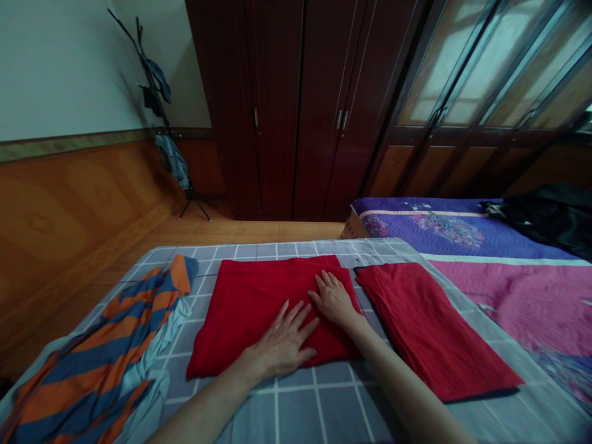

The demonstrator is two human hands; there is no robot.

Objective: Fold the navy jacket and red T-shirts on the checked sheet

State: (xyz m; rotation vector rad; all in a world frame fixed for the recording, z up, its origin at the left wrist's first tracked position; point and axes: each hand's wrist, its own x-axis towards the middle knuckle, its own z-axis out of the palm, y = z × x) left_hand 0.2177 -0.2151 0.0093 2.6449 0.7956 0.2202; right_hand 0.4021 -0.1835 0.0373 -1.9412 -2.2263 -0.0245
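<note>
A folded red cloth (pixel 245 308), maybe a garment, lies flat in front of me on a grey checked sheet (pixel 319 401). My left hand (pixel 287 339) rests palm down on its lower middle, fingers spread. Farther up, near the cloth's right side, my right hand (pixel 333 299) also lies flat with its fingers stretched out. To the right is a second folded red piece (pixel 430 327) with a dark edge under it; neither hand touches it. An orange and blue striped garment (pixel 102 357) lies crumpled at the left, over some light blue cloth.
A purple and pink bedspread (pixel 499 277) covers a surface at the right, with a black garment (pixel 550 216) on it. Dark red wardrobes (pixel 296 111) stand across the tiled floor. A coat stand (pixel 155 92) with hanging items is at the back left.
</note>
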